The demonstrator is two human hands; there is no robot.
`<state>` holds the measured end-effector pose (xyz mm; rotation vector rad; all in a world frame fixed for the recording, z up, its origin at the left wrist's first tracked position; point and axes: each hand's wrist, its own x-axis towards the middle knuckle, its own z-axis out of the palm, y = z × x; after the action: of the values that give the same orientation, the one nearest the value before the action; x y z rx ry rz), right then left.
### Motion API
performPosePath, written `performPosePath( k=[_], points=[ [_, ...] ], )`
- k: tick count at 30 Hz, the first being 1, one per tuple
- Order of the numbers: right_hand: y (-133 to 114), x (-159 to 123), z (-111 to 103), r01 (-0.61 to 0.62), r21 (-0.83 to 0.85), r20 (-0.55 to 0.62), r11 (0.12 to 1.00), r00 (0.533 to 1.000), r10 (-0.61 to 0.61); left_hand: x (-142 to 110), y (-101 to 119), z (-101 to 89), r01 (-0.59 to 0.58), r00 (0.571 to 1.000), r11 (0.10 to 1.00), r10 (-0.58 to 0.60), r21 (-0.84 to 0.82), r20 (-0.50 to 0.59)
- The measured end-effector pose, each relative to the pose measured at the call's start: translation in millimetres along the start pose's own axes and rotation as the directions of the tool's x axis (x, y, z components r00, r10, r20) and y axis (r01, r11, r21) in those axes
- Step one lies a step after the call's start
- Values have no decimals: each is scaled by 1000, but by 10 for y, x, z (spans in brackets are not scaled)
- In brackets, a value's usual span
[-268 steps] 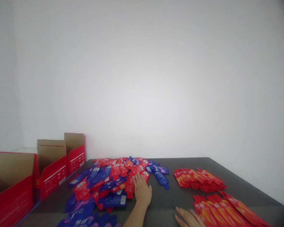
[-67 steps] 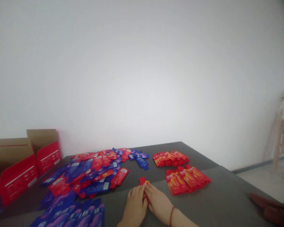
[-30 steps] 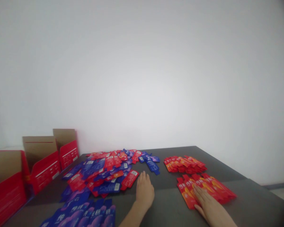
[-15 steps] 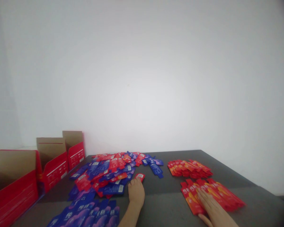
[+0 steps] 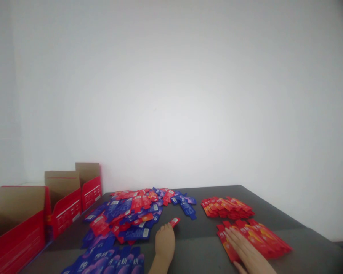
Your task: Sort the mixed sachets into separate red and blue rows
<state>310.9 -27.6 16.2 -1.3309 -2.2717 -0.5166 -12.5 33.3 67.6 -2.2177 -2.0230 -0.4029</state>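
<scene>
1. Fingertips of the left hand (image 5: 165,243) press flat on one red sachet (image 5: 174,222), lying on the dark table (image 5: 200,243) just right of the mixed red and blue pile (image 5: 131,213).
2. The sachet's long axis runs diagonally, its far end pointing up and to the right, away from the person.
3. The right hand (image 5: 246,253) lies open, palm down, on the near row of red sachets (image 5: 257,238); the hands are well apart.
4. Red cardboard boxes (image 5: 63,201) stand at the left.
</scene>
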Motion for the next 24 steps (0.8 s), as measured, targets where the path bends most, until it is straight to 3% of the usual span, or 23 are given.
performPosePath(
  k=[6, 9, 13, 16, 18, 21, 24],
  points=[
    [-144, 44, -90, 73, 143, 34, 987, 996, -78, -332, 81, -162, -118, 982, 951, 155, -285, 111],
    [-391, 147, -83, -54, 302, 58, 952, 998, 38, -502, 76, -179, -137, 963, 879, 227, -456, 148],
    [-899, 411, -14, -299, 583, 125, 755, 952, 281, -624, 100, -129, -80, 943, 775, 263, -626, 206],
    [-1167, 601, 33, -408, 679, 279, 610, 912, 300, -646, 122, -99, -51, 931, 733, 281, -679, 233],
    [-1224, 667, 58, -446, 696, 348, 563, 895, 279, -648, 115, -96, -48, 926, 726, 291, -686, 243],
    [-1199, 656, 90, -455, 701, 347, 550, 891, 293, -663, 79, -101, -60, 915, 729, 313, -682, 254],
    [-1182, 582, 88, -437, 638, 326, 634, 899, 292, -715, 60, -95, -85, 910, 745, 328, -661, 252]
  ],
)
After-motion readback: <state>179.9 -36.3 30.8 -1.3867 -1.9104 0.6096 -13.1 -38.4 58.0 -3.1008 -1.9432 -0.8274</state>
